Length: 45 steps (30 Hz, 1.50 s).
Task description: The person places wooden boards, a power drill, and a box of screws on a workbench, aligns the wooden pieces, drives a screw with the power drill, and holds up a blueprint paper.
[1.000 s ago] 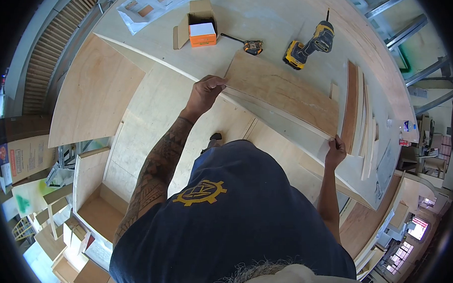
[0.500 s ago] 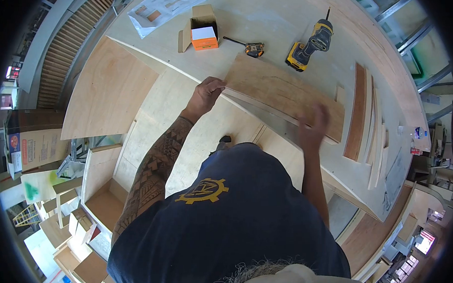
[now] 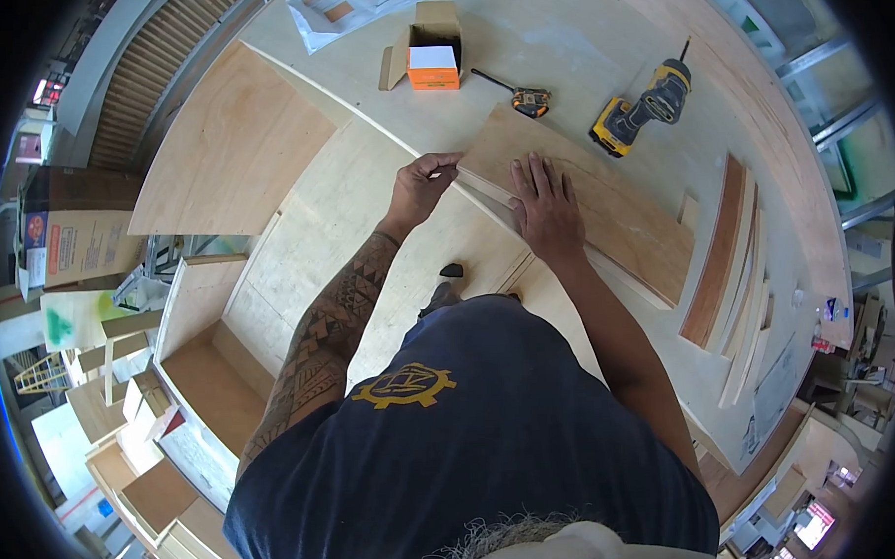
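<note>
Shifting from the right end, the right hand point(image 3: 551, 217) lies fingers-extended on the board point(image 3: 623, 219) atop the worktop point(image 3: 548, 39), suggesting steadying; the left hand point(image 3: 423, 192) pinches the board's left corner, thumb contact unclear.

We wear a dark blue shirt point(image 3: 473, 456) with short sleeves point(image 3: 288, 445) and a yellow gear picture point(image 3: 405, 384). Our left arm has a tattoo point(image 3: 317, 353) with triangles and stripes. Our shoe point(image 3: 451, 270) is dark.
</note>
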### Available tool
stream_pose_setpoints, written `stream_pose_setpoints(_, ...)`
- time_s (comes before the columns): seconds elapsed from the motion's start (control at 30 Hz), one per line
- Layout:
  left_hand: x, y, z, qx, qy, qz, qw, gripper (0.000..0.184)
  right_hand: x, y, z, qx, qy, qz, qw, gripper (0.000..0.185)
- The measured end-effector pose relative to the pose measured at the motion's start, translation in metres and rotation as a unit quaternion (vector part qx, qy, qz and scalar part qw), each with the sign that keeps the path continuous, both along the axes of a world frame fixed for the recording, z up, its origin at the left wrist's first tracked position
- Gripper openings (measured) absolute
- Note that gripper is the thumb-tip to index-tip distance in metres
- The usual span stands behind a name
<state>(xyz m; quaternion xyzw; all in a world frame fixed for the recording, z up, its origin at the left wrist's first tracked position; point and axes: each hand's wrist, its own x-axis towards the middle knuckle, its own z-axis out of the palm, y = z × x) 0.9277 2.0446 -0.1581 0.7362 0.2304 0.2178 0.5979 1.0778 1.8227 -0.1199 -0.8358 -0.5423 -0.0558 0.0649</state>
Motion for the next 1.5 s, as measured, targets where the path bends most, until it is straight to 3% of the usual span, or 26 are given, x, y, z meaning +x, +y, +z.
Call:
stream_pose_setpoints(0.1, -0.002, -0.01, -0.013, -0.084, -0.047, 0.059, 0.994, 0.028, -0.001, -0.001, 0.0, -0.004, 0.003, 0.002, 1.0, 0.063)
stream_pose_setpoints(0.33, -0.002, -0.03, -0.014, 0.001, -0.032, 0.106, 0.994, 0.024, -0.003, 0.001, 0.003, -0.019, 0.002, 0.007, 1.0, 0.064)
stream_pose_setpoints(0.5, 0.0, -0.036, -0.015, -0.029, -0.052, 0.138, 0.989, 0.022, -0.003, 0.003, 0.002, -0.032, -0.008, 0.014, 0.999, 0.065)
stream_pose_setpoints(0.77, 0.004, -0.035, -0.018, -0.117, -0.077, 0.131, 0.981, 0.015, -0.003, 0.005, 0.002, -0.052, -0.007, 0.011, 0.999, 0.066)
stream_pose_setpoints(1.0, 0.001, -0.031, -0.006, -0.093, -0.089, 0.122, 0.984, 0.012, -0.003, 0.005, 0.002, -0.048, 0.003, 0.021, 0.999, 0.068)
stream_pose_setpoints(1.1, 0.002, -0.028, -0.017, -0.122, -0.063, 0.113, 0.984, 0.011, -0.004, 0.006, 0.003, -0.05, 0.009, 0.018, 0.999, 0.067)
stream_pose_setpoints(1.17, 0.004, -0.028, -0.02, -0.172, -0.105, 0.106, 0.974, 0.009, -0.003, 0.006, 0.004, -0.048, 0.008, 0.018, 0.999, 0.067)
stream_pose_setpoints(1.5, 0.003, -0.022, -0.017, -0.117, -0.055, 0.104, 0.986, 0.007, -0.004, 0.006, 0.006, -0.05, 0.001, 0.019, 0.999, 0.067)
